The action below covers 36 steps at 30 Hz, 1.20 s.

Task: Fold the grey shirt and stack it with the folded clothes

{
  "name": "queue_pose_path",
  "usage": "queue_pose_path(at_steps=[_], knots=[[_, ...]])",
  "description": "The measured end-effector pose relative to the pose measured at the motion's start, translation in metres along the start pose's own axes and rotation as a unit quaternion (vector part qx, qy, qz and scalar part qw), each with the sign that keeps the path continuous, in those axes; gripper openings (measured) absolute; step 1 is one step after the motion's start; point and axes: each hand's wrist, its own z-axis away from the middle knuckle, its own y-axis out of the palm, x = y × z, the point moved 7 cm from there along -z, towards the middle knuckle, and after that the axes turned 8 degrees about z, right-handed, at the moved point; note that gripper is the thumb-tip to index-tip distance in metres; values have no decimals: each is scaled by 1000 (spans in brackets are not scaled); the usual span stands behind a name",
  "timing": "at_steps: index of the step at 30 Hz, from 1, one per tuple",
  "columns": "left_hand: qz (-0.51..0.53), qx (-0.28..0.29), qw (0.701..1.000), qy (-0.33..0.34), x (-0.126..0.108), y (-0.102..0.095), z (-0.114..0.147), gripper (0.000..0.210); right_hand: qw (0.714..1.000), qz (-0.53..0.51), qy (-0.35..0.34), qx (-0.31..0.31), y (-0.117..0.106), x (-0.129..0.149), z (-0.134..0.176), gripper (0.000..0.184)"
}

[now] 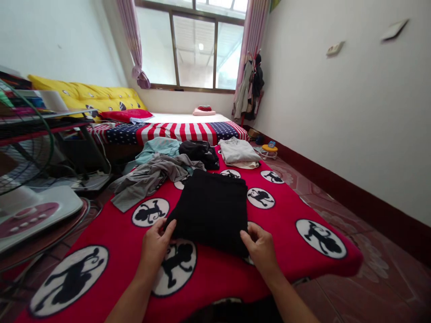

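Note:
A black garment (pixel 212 211), folded to a rough square, lies on the red blanket (pixel 232 291) with its monkey print. My left hand (pixel 157 235) pinches the garment's near left corner between thumb and fingers. At the near right corner, my right hand (pixel 259 244) grips the same cloth, thumb on top. Just beyond the garment are a crumpled grey garment (pixel 153 175), a light blue one (pixel 160 147) and a dark bundled one (pixel 200 152). A neat stack of folded light clothes (pixel 239 151) sits at the far right of the blanket.
On the left stand a fan (pixel 37 215) and a cluttered desk (pixel 50 117) with cables. A bed (pixel 175 130) spans the far end beneath the window. Clothes hang on a rack (pixel 249 87) in the corner. A small yellow stool (pixel 270 148) stands by the right wall.

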Motion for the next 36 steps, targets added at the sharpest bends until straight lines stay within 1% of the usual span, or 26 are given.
queue_pose_path(at_steps=[2, 3, 4, 5, 7, 9, 11, 13, 16, 19, 22, 24, 27, 29, 31, 33, 35, 36], knots=[[-6, -2, 1000, -2, -1, 1, 0, 44, 999, 30, 2, 37, 6, -8, -3, 33], [-8, -1, 1000, -4, -2, 2, 1, 44, 999, 24, 10, 45, 8, -11, -8, 29], [-9, 2, 1000, -6, -2, 3, 1, 45, 999, 7, 20, 44, 9, -15, -14, 26], [-11, 7, 1000, -8, -3, 5, 2, 46, 999, -15, 33, 37, 11, -18, -23, 27], [-14, 15, 1000, -14, -5, 7, 3, 48, 997, -51, 57, 19, 15, -25, -43, 41], [-28, 18, 999, -25, -6, 7, 0, 51, 996, -68, 65, 10, 22, -30, -65, 53], [-57, 27, 998, -29, -9, 8, -10, 55, 995, -79, 56, 14, 30, -34, -86, 60], [-99, 45, 994, -9, -18, 11, -28, 60, 996, -84, 31, 24, 37, -34, -104, 60], [-147, 70, 986, 47, -40, 28, -63, 67, 998, -64, 10, 28, 41, -32, -123, 52], [-157, 83, 981, 83, -59, 57, -98, 71, 999, -23, 24, 13, 42, -30, -133, 47], [-165, 92, 976, 111, -72, 88, -123, 71, 999, 12, 32, -1, 43, -28, -138, 48], [-167, 93, 974, 121, -75, 103, -135, 68, 998, 39, 35, -17, 42, -27, -141, 47], [-155, 94, 976, 120, -80, 113, -147, 56, 996, 64, 28, -47, 36, -20, -144, 46], [-140, 107, 978, 114, -86, 115, -154, 49, 996, 50, 4, -69, 29, -11, -145, 47], [-114, 138, 979, 102, -93, 119, -161, 46, 994, 14, -30, -100, 20, 1, -148, 48], [-82, 182, 977, 80, -99, 125, -167, 47, 988, -31, -59, -137, 12, 8, -153, 48], [-57, 215, 973, 57, -100, 131, -174, 49, 983, -73, -65, -156, 10, 5, -162, 49], [-52, 222, 973, 46, -98, 133, -177, 49, 983, -84, -55, -151, 12, -1, -167, 49]])
